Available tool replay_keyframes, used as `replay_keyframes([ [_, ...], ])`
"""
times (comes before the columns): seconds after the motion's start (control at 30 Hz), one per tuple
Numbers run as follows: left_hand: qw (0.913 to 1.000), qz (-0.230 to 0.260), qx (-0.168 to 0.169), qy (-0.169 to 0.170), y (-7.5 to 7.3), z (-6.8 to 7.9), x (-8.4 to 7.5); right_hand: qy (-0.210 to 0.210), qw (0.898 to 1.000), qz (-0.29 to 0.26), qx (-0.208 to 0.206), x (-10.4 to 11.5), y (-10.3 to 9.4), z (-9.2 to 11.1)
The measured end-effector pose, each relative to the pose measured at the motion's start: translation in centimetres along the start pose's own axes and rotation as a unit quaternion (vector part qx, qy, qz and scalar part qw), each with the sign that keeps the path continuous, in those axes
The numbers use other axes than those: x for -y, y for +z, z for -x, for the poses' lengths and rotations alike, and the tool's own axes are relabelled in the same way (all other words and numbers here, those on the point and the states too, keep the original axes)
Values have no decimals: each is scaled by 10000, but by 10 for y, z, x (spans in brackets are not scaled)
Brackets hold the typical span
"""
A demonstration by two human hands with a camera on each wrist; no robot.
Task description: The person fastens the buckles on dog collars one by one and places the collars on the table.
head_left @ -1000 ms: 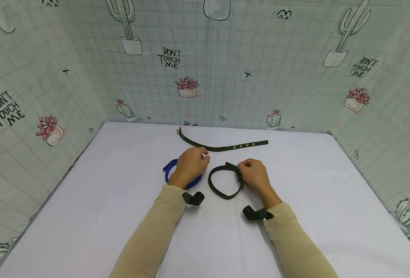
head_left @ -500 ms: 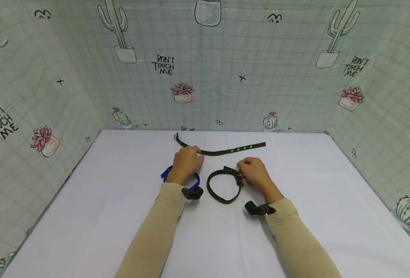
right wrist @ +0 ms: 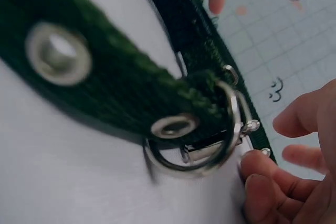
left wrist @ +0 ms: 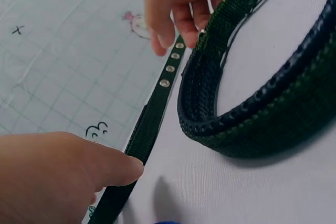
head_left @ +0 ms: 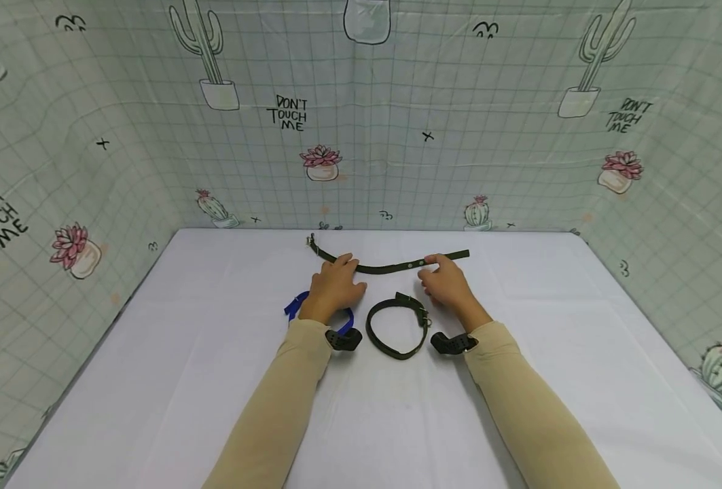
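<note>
A dark green collar (head_left: 385,269) with metal eyelets lies unbuckled along the back of the table. My left hand (head_left: 336,285) is over its left part, with the thumb overlapping the strap in the left wrist view. The right hand (head_left: 449,284) reaches to the eyelet end, fingers spread and slightly bent; in the right wrist view its fingertips are beside the strap. Between my hands and nearer to me, a second dark green collar (left wrist: 262,136) stands as a buckled loop, its metal ring (right wrist: 231,150) and buckle on the right side.
A blue collar (head_left: 293,308), also looped, lies partly hidden under my left hand and wrist. A white cloth (head_left: 153,380) covers the table. Behind it rises a cactus-printed curtain (head_left: 385,176). Each wrist wears a black camera mount (head_left: 344,339).
My right hand has left the looped green collar's buckle and moved forward to the straight collar's eyelet end. My left hand has shifted forward onto the same collar, its fingers more extended.
</note>
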State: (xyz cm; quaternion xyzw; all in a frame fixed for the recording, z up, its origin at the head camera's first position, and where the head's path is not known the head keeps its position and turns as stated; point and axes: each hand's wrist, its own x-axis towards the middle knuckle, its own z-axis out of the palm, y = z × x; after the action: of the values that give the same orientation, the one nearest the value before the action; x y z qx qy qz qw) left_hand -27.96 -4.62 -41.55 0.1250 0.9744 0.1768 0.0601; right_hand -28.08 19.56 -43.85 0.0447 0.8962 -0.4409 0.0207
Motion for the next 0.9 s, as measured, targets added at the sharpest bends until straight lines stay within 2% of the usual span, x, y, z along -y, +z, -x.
replay_keyframes([
  [0.2,10000,-37,73,-4,0,0,0,-423,9948,925,-70,0,2,-13],
  [0.3,10000,61,-25,-8,2,1,2,-584,9893,1340,34,1,4,-16],
  [0.47,9995,239,-228,15,3,1,6,-643,9833,1700,114,3,8,-15],
  [0.67,9996,57,-275,83,4,1,11,-643,9867,1495,-25,2,10,-9],
  [0.9,9994,-66,-325,51,2,3,11,-851,9895,1166,-114,-3,7,-3],
])
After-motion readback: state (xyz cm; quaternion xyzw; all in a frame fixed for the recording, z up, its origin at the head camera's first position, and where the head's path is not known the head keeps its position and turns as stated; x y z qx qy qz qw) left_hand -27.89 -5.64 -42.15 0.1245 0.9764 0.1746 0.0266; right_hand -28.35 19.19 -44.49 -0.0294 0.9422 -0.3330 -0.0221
